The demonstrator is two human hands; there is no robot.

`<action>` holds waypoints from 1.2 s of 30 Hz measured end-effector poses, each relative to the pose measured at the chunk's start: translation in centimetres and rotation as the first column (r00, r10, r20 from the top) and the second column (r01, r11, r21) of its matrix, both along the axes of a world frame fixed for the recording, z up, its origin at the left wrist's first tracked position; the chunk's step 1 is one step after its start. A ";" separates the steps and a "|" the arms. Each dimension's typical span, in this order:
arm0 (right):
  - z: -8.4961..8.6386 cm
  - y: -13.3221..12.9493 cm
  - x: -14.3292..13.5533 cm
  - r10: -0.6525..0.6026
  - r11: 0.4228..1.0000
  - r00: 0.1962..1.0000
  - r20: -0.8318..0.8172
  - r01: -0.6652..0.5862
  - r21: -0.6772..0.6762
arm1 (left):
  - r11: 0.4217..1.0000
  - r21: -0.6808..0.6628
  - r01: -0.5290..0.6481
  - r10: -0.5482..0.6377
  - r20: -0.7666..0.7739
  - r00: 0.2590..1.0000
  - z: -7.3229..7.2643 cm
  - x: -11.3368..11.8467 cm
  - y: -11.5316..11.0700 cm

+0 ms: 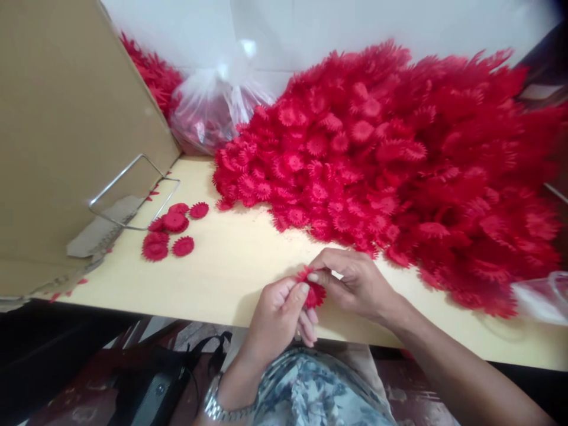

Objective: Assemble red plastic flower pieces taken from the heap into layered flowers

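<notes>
Red, frilled and small, the flower piece (316, 294) sits between the two hands in the head view, just above the near edge of the table (213, 278). The left hand (273, 313) grasps its left side, thumb on top and fingers underneath; the right hand (361, 284) pinches its upper edge between thumb and finger. Blur hides the exact fingertip contact, and whether it is one layer or several is hard to tell.

It looks very light, soft and bendy, more likely to fold or crease than to slip. The thin teeth round the rim would probably bend or tear under a hard pull, so the denser middle seems the better place to take hold, with only a light pinch at the edge.

Beyond the hands and off to the right spreads a big heap (337, 171) of similar pieces. Left of the left hand lie a few loose discs (176, 222), beside a bent wire frame (115, 180).
</notes>
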State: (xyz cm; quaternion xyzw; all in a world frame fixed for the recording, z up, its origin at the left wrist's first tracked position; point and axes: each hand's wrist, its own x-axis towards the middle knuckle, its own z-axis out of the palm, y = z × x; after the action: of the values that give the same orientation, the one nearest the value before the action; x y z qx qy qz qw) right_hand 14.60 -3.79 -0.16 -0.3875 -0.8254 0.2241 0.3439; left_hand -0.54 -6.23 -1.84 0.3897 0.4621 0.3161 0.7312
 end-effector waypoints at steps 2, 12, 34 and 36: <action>0.0 0.2 0.2 -0.079 0.996 0.997 0.018 0.078 0.044 | 1.000 0.004 0.031 -0.031 -0.041 0.999 0.3 -0.1 0.0; 2.0 5.5 6.4 -0.676 0.723 0.614 0.407 0.448 0.525 | 0.994 0.030 -0.108 0.104 0.114 0.988 0.8 -0.4 0.7; 0.2 0.1 0.0 0.005 0.982 0.998 -0.063 -0.016 -0.189 | 0.990 0.086 -0.109 0.099 0.111 0.989 -0.6 0.1 -0.3; 0.2 0.0 0.1 0.000 0.982 0.999 -0.048 -0.010 -0.189 | 0.991 0.088 -0.105 0.099 0.070 0.993 -0.6 0.1 -0.3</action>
State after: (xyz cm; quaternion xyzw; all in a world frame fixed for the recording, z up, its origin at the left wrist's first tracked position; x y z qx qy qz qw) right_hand 14.66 -3.82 0.07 -0.4109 -0.7930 0.3115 0.3245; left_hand -0.43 -6.56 -2.42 0.3880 0.4423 0.3862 0.7104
